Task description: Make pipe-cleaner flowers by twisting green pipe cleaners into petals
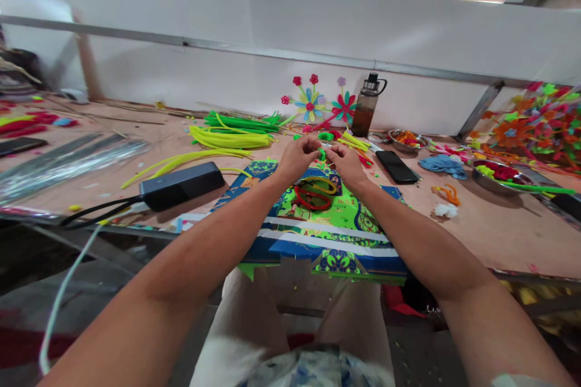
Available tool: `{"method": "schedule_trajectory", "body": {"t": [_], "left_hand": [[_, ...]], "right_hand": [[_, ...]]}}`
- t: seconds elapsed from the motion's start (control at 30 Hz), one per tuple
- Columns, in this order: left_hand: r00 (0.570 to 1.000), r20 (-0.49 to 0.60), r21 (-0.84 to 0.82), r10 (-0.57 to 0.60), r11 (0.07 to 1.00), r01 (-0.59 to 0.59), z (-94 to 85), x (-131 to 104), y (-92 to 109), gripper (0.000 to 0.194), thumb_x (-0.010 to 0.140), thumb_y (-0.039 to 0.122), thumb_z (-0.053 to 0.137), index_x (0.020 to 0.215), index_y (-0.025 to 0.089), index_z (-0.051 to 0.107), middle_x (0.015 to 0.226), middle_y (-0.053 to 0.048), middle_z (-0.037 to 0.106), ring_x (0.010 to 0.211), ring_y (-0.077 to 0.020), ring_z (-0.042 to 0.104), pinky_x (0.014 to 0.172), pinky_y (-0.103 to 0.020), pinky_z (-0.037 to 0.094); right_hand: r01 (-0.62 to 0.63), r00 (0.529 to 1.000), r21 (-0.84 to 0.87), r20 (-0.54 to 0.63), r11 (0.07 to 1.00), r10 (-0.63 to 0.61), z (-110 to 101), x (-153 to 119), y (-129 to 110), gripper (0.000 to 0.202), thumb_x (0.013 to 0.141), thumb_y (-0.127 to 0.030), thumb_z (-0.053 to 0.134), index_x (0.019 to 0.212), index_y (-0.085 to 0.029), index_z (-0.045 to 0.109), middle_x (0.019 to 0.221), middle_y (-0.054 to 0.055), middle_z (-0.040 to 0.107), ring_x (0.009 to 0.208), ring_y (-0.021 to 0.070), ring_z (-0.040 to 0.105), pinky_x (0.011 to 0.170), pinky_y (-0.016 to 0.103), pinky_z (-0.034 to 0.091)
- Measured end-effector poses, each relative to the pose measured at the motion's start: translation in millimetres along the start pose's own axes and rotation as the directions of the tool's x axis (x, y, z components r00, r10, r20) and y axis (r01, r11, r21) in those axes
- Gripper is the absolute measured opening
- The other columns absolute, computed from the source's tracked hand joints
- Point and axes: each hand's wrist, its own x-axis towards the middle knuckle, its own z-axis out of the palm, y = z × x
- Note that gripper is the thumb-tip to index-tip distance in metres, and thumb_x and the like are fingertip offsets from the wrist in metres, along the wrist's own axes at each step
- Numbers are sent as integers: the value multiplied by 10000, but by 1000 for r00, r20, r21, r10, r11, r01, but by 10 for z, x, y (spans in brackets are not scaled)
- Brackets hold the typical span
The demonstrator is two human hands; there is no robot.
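Both hands meet over the far part of a blue and green printed sheet. My left hand (299,159) has its fingers closed on a small green fuzzy piece (322,154). From the other side my right hand (347,163) pinches at the same green piece, fingertips nearly touching the left ones. Red- and yellow-handled scissors (313,196) lie on the printed sheet (336,227), just nearer to me than the hands. Another green curled piece (325,135) rests beyond the fingers.
Green and yellow fuzzy stems (231,137) and a black box (181,185) with cables lie left. A bottle (365,106) stands behind, near fuzzy flowers (309,106). To the right are a phone (396,167), a blue cloth (442,165) and metal bowls (492,183).
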Motion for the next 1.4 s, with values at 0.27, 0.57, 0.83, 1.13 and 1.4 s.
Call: {"method": "schedule_trajectory", "body": {"t": [0.27,0.57,0.83,1.13,1.4], "left_hand": [[993,25,-70,-117,990,119,15,-12,7,144,682,277,704,734,153,654,552,15,611,521,-102,549,545,-217,456],[995,-8,61,-95,994,95,-16,-36,71,186,766,333,651,700,166,699,549,-6,639,548,-124,588,573,-225,469],[991,59,-28,-120,992,122,26,-19,-16,167,675,304,723,760,161,710,647,-12,687,613,-137,635,589,-231,501],[991,51,-2,-124,992,124,-3,-2,-14,162,655,207,677,807,163,716,626,-2,678,613,-141,636,587,-235,492],[986,44,-127,-163,978,168,19,2,-59,139,663,185,718,785,146,663,627,-13,677,623,-140,652,640,-266,519]], "right_hand": [[-57,997,8,-61,998,57,31,21,31,178,831,-336,535,745,-181,549,636,-28,564,576,99,537,562,218,441],[3,998,-63,-55,998,-6,15,32,113,137,765,-314,587,778,-180,561,648,-33,592,565,95,549,577,227,463],[33,992,-179,-110,983,-54,-8,46,96,153,736,-327,588,740,-174,587,650,-9,615,600,126,567,571,247,447],[89,995,-238,-16,967,-96,-15,84,188,204,795,-381,557,774,-181,592,715,-2,630,665,131,592,615,251,478],[6,997,-101,-72,995,-13,-17,36,87,172,781,-351,568,764,-180,569,666,-11,610,588,123,603,559,238,464]]}}
